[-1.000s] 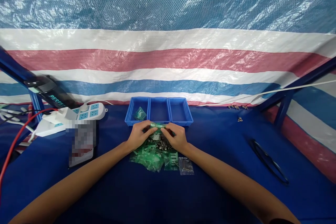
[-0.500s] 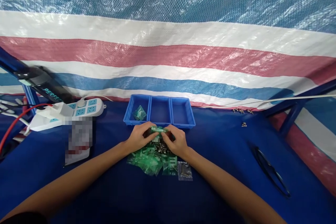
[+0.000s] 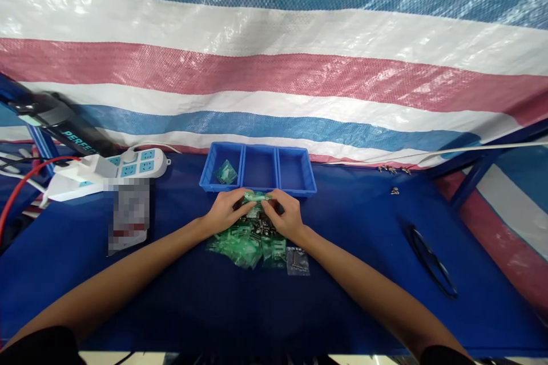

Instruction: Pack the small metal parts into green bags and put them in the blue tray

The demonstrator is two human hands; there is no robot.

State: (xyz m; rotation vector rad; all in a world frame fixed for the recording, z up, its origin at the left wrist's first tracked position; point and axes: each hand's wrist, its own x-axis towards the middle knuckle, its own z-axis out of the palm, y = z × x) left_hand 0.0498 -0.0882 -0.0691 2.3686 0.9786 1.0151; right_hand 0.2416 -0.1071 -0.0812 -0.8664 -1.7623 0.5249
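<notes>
Both hands pinch one small green plastic bag (image 3: 256,197) between thumbs and fingers, just in front of the blue bins. My left hand (image 3: 225,210) grips its left end and my right hand (image 3: 285,215) its right end. What the bag contains is too small to make out. Below the hands lies a pile of green plastic bags (image 3: 240,246) with loose dark metal parts (image 3: 264,227) among them. A clear bag (image 3: 297,261) with thin metal pieces rests at the pile's right. Another green bag (image 3: 226,172) sits in the left compartment of the blue three-part bin (image 3: 259,189).
At the left are a white power strip (image 3: 143,164), a black bottle (image 3: 72,128) and a blurred-out flat item (image 3: 131,214). On the right lie a black loop-shaped object (image 3: 431,262) and small metal pieces (image 3: 394,190). A striped sheet (image 3: 274,74) hangs behind the blue table (image 3: 355,228).
The whole view has shifted, so things appear slightly higher and the table's front edge now shows. Both hands keep their pinch on the small green bag.
</notes>
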